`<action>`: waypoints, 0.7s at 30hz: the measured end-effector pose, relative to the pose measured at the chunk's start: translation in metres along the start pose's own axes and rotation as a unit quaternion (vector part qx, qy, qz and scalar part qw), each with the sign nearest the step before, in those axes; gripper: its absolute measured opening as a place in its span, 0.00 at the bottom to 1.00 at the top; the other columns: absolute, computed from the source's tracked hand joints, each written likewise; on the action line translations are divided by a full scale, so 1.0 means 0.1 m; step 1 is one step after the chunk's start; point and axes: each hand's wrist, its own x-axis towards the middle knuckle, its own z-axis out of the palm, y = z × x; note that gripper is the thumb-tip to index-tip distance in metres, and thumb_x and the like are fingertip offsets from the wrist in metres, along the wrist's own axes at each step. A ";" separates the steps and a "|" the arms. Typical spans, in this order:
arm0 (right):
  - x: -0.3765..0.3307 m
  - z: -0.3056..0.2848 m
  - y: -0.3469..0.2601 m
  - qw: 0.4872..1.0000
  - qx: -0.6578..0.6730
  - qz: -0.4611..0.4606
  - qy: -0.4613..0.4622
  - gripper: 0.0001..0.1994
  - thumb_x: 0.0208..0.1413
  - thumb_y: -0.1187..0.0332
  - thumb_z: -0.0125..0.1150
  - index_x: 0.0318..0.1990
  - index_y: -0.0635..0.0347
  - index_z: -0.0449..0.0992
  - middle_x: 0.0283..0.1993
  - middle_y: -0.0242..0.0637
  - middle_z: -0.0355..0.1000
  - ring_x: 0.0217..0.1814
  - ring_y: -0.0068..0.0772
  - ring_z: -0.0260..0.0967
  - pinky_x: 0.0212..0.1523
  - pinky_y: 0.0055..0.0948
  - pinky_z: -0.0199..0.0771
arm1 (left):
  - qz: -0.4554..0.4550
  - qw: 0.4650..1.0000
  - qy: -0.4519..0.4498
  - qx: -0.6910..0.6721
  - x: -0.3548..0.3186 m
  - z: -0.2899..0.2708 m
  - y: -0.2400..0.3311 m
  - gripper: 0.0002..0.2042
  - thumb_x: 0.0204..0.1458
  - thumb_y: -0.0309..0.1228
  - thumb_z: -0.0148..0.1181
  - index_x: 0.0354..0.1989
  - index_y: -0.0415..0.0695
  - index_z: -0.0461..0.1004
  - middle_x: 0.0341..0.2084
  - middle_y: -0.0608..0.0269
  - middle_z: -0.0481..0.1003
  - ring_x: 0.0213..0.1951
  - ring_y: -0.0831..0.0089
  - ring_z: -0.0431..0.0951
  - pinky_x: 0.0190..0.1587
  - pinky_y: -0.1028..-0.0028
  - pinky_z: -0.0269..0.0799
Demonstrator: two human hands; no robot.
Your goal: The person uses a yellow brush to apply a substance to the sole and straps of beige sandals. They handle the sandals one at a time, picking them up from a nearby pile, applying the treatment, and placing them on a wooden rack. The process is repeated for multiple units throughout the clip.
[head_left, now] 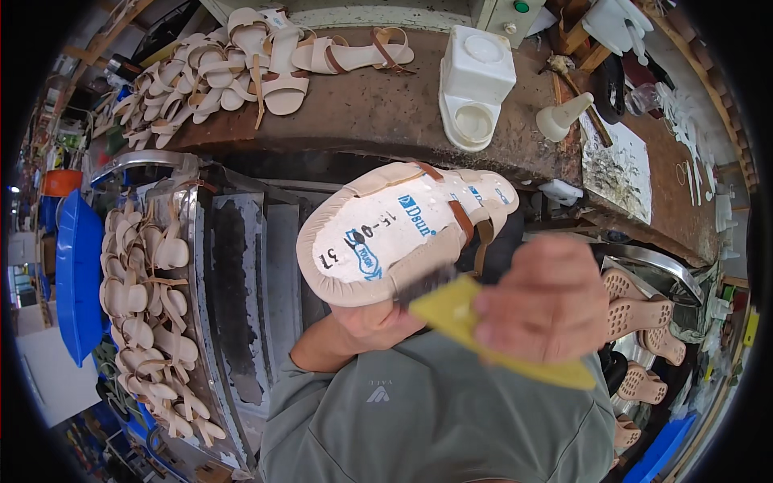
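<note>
A beige sandal upper (330, 282) is held up in front of my chest, its white underside facing me with blue print and black handwriting on it. My left hand (366, 320) is closed around it from below, its fingers mostly hidden behind the sandal. Brown straps hang at its far right end. My right hand (551, 302), blurred by motion, grips a flat brush (451, 310) with a yellow handle. The dark bristles of the brush are at the lower right edge of the sandal, and I cannot tell whether they touch it.
Ahead runs a brown, stained workbench (362, 121) bearing a pile of beige sandals (209, 72), a white dispenser (477, 88) and a white cone-shaped nozzle (564, 117). More sandals (153, 314) stand on a rack at left, beside a blue tray (79, 278). Perforated tan soles (640, 318) lie at right.
</note>
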 end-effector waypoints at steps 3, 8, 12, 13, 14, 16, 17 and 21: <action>0.04 0.05 -0.14 0.997 0.066 -0.031 0.019 0.08 0.39 0.72 0.63 0.30 0.63 0.77 0.30 0.39 0.73 0.20 0.23 0.63 0.18 0.19 0.56 | -0.015 1.000 -0.026 0.000 -0.03 -0.10 0.02 0.21 0.39 0.17 0.58 0.47 0.41 0.73 0.47 0.56 0.72 0.51 0.54 0.69 0.56 0.60 0.59; 0.08 0.13 0.03 0.998 0.049 -0.022 -0.010 0.08 0.39 0.72 0.64 0.29 0.63 0.78 0.29 0.37 0.73 0.18 0.21 0.62 0.16 0.18 0.55 | -0.047 0.998 -0.031 -0.004 0.00 -0.14 0.06 0.19 0.38 0.18 0.64 0.43 0.43 0.76 0.43 0.54 0.74 0.48 0.57 0.73 0.54 0.63 0.63; 0.05 -0.01 0.01 0.987 0.137 0.051 0.062 0.09 0.40 0.70 0.66 0.31 0.63 0.78 0.28 0.39 0.74 0.19 0.26 0.66 0.15 0.19 0.56 | -0.100 0.991 -0.082 -0.043 -0.09 -0.24 0.06 0.20 0.39 0.20 0.63 0.45 0.43 0.73 0.45 0.54 0.72 0.50 0.56 0.70 0.56 0.63 0.61; 0.06 -0.02 0.06 0.987 0.102 0.098 0.070 0.09 0.40 0.71 0.66 0.31 0.63 0.78 0.28 0.39 0.74 0.19 0.25 0.67 0.15 0.19 0.56 | -0.129 0.983 -0.075 -0.111 -0.12 -0.23 0.06 0.21 0.40 0.21 0.62 0.47 0.43 0.71 0.47 0.55 0.70 0.52 0.56 0.68 0.57 0.63 0.59; 0.06 -0.03 0.08 0.991 0.063 0.107 0.057 0.09 0.40 0.71 0.66 0.31 0.64 0.78 0.28 0.39 0.74 0.19 0.26 0.66 0.15 0.20 0.57 | -0.164 0.953 -0.069 -0.246 -0.10 -0.21 0.04 0.25 0.41 0.25 0.61 0.52 0.44 0.65 0.52 0.56 0.66 0.56 0.58 0.63 0.59 0.63 0.55; 0.05 0.01 0.10 0.993 0.110 0.036 -0.029 0.10 0.39 0.70 0.66 0.31 0.66 0.78 0.28 0.40 0.73 0.19 0.26 0.65 0.15 0.21 0.58 | -0.198 0.899 -0.052 -0.388 -0.12 -0.22 -0.04 0.31 0.43 0.29 0.59 0.59 0.45 0.57 0.58 0.58 0.60 0.61 0.60 0.57 0.62 0.64 0.49; 0.07 0.01 0.07 0.986 0.159 0.017 -0.043 0.11 0.39 0.70 0.66 0.31 0.67 0.77 0.29 0.40 0.73 0.19 0.26 0.65 0.15 0.22 0.58 | -0.197 0.891 -0.051 -0.406 -0.14 -0.23 -0.07 0.33 0.44 0.31 0.59 0.61 0.45 0.55 0.59 0.58 0.58 0.62 0.60 0.55 0.63 0.65 0.47; 0.02 -0.03 0.14 0.991 0.099 0.074 0.054 0.08 0.42 0.70 0.64 0.28 0.67 0.78 0.25 0.40 0.72 0.14 0.24 0.60 0.14 0.20 0.55 | -0.066 0.987 -0.113 -0.095 -0.12 -0.30 -0.08 0.29 0.42 0.27 0.59 0.57 0.44 0.61 0.55 0.51 0.62 0.59 0.58 0.61 0.60 0.66 0.53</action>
